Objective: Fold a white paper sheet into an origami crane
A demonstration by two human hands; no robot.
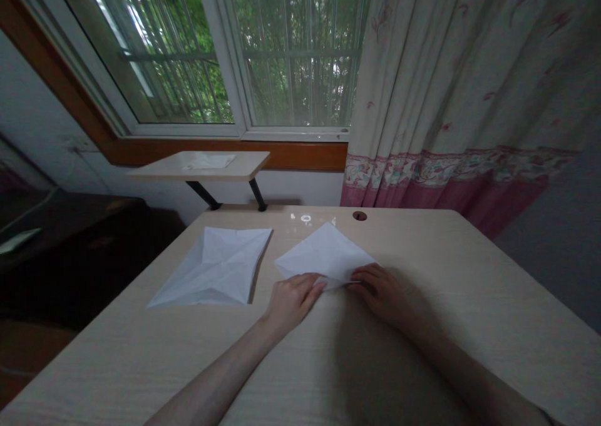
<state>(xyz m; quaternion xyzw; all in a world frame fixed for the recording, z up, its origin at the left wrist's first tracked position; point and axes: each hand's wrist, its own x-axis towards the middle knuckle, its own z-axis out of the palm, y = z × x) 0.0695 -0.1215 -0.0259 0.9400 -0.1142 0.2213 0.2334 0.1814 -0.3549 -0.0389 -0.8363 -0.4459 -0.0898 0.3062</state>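
Observation:
A white sheet of paper [328, 248] lies on the desk with one corner pointing away from me, its near edge folded or creased. My left hand [295, 298] grips that near edge on the left, thumb and fingers closed on the paper. On the right, my right hand [380, 291] pinches the same edge, fingers bent over it. A small flap of paper shows between the two hands. To the left lies a second white sheet [223, 266], flat with crease lines crossing at its middle and slightly raised edges; neither hand touches it.
The pale wooden desk [469, 257] has a round cable hole [359, 216] at its back edge. A small raised shelf [253, 163] at the back left carries a crumpled white paper [209, 161]. A window and a patterned curtain [451, 132] stand behind. Dark furniture [94, 238] is on the left.

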